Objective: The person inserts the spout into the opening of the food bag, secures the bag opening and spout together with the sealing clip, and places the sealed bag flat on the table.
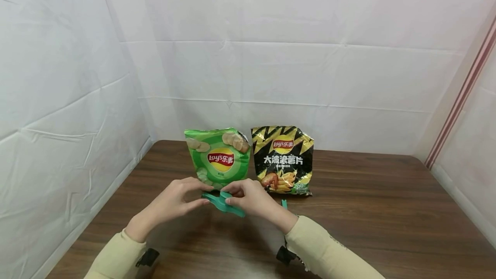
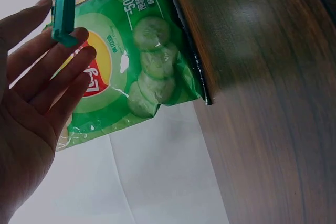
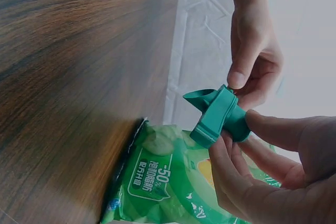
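Both hands hold a green bag-sealing clip with a round cap and a spout (image 3: 214, 119) above the table. My left hand (image 1: 176, 197) pinches one end between thumb and fingertips; its other fingers are spread in the left wrist view. The right hand (image 1: 252, 198) grips the round part at the clip's middle with thumb and fingers. Just behind the clip, a green Lay's chip bag (image 1: 201, 158) stands upright, its lower edge partly covered by the hands. Inside the spout I cannot see.
A black and yellow Lay's chip bag (image 1: 286, 175) stands right of the green one. Another teal piece (image 1: 284, 204) shows beside the right wrist, mostly hidden by the arm. The wooden table (image 1: 368, 210) has white sheeting (image 1: 290, 76) behind and at both sides.
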Demonstrator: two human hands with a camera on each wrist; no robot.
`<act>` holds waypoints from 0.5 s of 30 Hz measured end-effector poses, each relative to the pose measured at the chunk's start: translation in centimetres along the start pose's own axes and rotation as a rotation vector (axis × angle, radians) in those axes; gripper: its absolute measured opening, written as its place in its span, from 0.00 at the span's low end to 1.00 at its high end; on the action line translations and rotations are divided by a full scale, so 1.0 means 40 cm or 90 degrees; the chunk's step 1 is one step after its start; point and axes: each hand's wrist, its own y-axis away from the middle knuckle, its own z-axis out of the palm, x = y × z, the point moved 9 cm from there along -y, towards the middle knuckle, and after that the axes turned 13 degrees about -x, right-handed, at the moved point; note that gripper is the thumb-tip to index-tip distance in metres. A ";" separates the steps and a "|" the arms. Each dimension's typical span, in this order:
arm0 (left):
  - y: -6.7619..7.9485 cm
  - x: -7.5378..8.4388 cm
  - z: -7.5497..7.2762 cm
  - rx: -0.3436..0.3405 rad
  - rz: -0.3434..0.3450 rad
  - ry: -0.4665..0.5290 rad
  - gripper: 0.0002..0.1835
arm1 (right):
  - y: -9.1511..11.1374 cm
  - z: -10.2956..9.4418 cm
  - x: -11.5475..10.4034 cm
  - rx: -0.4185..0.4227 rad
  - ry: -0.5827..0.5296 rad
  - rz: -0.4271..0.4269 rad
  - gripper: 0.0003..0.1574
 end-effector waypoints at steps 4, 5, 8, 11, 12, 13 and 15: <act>0.002 -0.006 0.003 -0.005 -0.006 0.009 0.13 | -0.001 0.002 -0.004 -0.003 0.003 -0.003 0.15; 0.003 -0.007 0.003 -0.003 -0.004 0.011 0.12 | -0.001 0.003 -0.005 -0.003 0.003 -0.003 0.15; 0.005 -0.010 0.004 -0.001 -0.002 0.030 0.10 | -0.001 0.004 -0.008 -0.004 0.004 -0.006 0.15; 0.007 -0.014 0.006 -0.010 -0.001 0.060 0.08 | -0.001 0.005 -0.010 -0.006 -0.001 -0.009 0.15; 0.008 -0.016 0.008 -0.016 -0.003 0.072 0.07 | -0.002 0.005 -0.010 -0.006 -0.003 -0.009 0.15; 0.008 -0.018 0.009 -0.022 -0.004 0.081 0.07 | -0.002 0.005 -0.011 -0.006 -0.004 -0.010 0.15; 0.008 -0.022 0.011 -0.033 -0.008 0.095 0.06 | -0.002 0.004 -0.010 -0.006 -0.009 -0.011 0.15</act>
